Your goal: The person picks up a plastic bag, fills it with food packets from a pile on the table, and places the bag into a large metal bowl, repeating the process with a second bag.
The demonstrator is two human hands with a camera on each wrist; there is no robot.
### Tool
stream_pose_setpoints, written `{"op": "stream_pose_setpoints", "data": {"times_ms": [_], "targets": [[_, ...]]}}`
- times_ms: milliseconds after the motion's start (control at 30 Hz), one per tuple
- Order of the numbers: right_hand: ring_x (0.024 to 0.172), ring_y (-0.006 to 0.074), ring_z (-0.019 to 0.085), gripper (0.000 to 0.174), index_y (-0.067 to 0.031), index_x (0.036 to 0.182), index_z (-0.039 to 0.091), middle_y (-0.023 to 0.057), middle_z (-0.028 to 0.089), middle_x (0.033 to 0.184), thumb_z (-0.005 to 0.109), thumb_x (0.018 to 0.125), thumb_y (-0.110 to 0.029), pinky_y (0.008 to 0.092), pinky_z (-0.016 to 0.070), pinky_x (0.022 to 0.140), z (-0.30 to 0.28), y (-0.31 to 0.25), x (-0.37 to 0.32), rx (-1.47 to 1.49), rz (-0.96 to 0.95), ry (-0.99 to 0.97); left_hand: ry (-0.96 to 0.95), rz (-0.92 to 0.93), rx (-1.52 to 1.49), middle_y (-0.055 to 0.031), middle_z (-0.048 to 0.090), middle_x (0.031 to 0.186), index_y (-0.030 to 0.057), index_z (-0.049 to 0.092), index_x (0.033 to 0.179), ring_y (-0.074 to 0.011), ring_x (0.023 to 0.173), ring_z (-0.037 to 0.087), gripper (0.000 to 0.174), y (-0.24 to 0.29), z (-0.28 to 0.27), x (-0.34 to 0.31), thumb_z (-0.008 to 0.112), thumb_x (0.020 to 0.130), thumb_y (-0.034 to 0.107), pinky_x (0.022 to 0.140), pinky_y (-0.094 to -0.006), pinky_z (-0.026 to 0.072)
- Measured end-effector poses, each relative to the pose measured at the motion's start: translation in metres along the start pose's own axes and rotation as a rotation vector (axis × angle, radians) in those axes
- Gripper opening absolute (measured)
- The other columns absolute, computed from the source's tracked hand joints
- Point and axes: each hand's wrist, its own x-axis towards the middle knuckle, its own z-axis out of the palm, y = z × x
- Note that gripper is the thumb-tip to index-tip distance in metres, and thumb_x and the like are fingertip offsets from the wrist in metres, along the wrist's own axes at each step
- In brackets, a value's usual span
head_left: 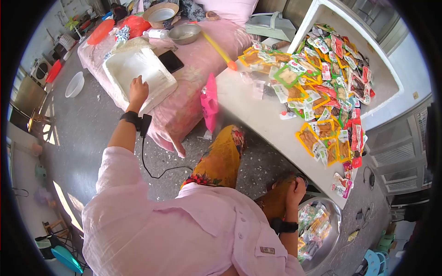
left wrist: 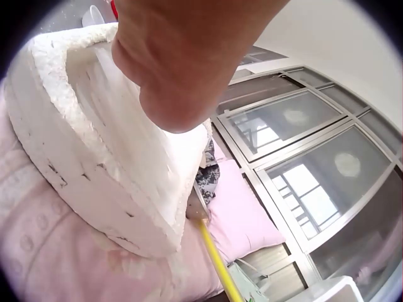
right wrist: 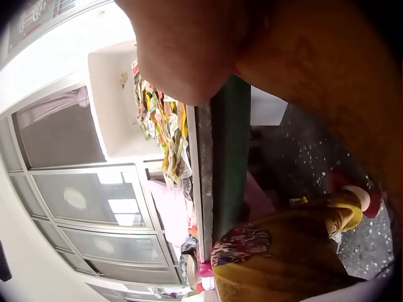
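Observation:
My left hand (head_left: 138, 93) reaches over a white foam box (head_left: 154, 64), with its fingers bent over the inside and nothing visible in them. In the left wrist view the box's scuffed wall (left wrist: 94, 201) shows below the hand; the fingertips are mostly out of sight. My right hand (head_left: 296, 193) is low by my right knee, close to the table's edge, fingers curled and no object showing in them. Beneath that arm stands a metal basin (head_left: 339, 216) with snack packets (head_left: 315, 225) in it.
A large pile of snack packets (head_left: 317, 99) spills from a tipped white foam box (head_left: 384, 69) onto the white table (head_left: 258, 106). On the pink bed (head_left: 193, 69) lie a dark tablet (head_left: 171, 61), a metal bowl (head_left: 185, 33) and a yellow stick (head_left: 216, 47). A pink bag (head_left: 209, 103) hangs between.

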Motion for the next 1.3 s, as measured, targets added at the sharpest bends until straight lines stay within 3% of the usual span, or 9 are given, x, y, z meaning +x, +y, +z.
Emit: {"op": "stream_pose_setpoints", "data": {"times_ms": [67,200,467,700,800,900,1133,1233,1300], "targets": [[0.082,0.0330,0.052,0.017,0.0011,0.086,0.051,0.0172,0.054,0.089,0.050,0.070,-0.003,0.0385,0.0408,0.075,0.001,0.000,0.001,0.010,0.006,0.017,-0.220,-0.128,0.126,-0.0189,0.049,0.105,0.0033,0.041,0.114,-0.0327,0.104,0.043,0.041,-0.024,0.009,0.011,0.043,0.078,0.022,0.088,-0.0388,0.0348],[0.080,0.0329,0.052,0.016,0.0005,0.083,0.052,0.0166,0.055,0.086,0.050,0.068,-0.002,0.0392,0.0412,0.073,0.001,-0.006,0.002,-0.009,-0.009,0.052,-0.294,0.020,0.195,-0.0200,0.055,0.091,0.0052,0.053,0.096,-0.0359,0.086,0.052,0.030,-0.036,0.013,0.015,0.040,0.079,0.026,0.077,-0.0435,0.0406],[0.078,0.0329,0.053,0.016,0.0003,0.082,0.052,0.0169,0.055,0.085,0.050,0.067,-0.002,0.0391,0.0418,0.071,0.002,-0.006,0.005,-0.014,-0.034,0.019,-0.103,0.124,0.056,-0.0195,0.056,0.080,0.0053,0.055,0.085,-0.0350,0.078,0.053,0.024,-0.034,0.008,0.018,0.040,0.081,0.024,0.069,-0.0438,0.0420],[0.079,0.0297,0.053,0.014,0.0002,0.084,0.053,0.0153,0.056,0.086,0.050,0.070,-0.003,0.0364,0.0421,0.071,0.002,-0.006,0.002,0.082,0.039,0.031,-0.089,0.193,-0.319,-0.0214,0.054,0.080,-0.0014,0.054,0.077,-0.0356,0.077,0.051,0.025,0.050,-0.048,-0.024,0.042,0.081,0.020,0.069,-0.0403,0.0402],[0.077,0.0168,0.053,0.014,0.0006,0.088,0.053,0.0091,0.055,0.084,0.052,0.076,-0.006,0.0253,0.0419,0.069,-0.006,-0.044,0.016,0.245,0.233,-0.095,-0.283,0.276,-0.522,-0.0187,0.054,0.079,-0.0016,0.054,0.078,-0.0341,0.078,0.051,0.020,0.114,-0.077,-0.083,0.045,0.079,0.016,0.070,-0.0367,0.0404],[0.071,0.0095,0.050,0.015,0.0002,0.088,0.053,0.0041,0.054,0.080,0.054,0.077,-0.009,0.0210,0.0408,0.065,0.019,-0.066,0.027,0.739,0.329,-0.222,-0.508,0.382,-0.677,-0.0161,0.053,0.076,0.0003,0.054,0.078,-0.0327,0.073,0.050,0.015,0.162,-0.082,-0.152,0.048,0.079,0.014,0.066,-0.0365,0.0402],[0.066,0.0078,0.049,0.014,-0.0029,0.087,0.051,0.0020,0.052,0.072,0.051,0.080,-0.015,0.0216,0.0422,0.059,0.056,-0.137,0.034,1.176,0.493,-0.629,-0.956,0.696,-0.820,-0.0144,0.051,0.074,-0.0002,0.053,0.080,-0.0264,0.071,0.051,0.015,0.209,-0.063,-0.250,0.051,0.078,0.015,0.063,-0.0331,0.0398],[0.064,0.0082,0.049,0.014,-0.0029,0.082,0.051,0.0023,0.051,0.071,0.050,0.081,-0.016,0.0211,0.0423,0.057,0.061,-0.140,0.029,1.237,0.598,-0.644,-1.098,0.675,-0.773,-0.0130,0.050,0.074,0.0003,0.052,0.082,-0.0251,0.070,0.050,0.021,0.218,-0.065,-0.255,0.056,0.075,0.020,0.062,-0.0331,0.0397],[0.063,0.0080,0.049,0.014,-0.0028,0.080,0.051,0.0023,0.051,0.071,0.049,0.082,-0.017,0.0205,0.0421,0.057,0.059,-0.137,0.028,1.235,0.613,-0.604,-1.065,0.636,-0.740,-0.0122,0.050,0.073,0.0007,0.052,0.084,-0.0243,0.069,0.050,0.026,0.228,-0.076,-0.253,0.059,0.072,0.022,0.061,-0.0329,0.0396]]}}
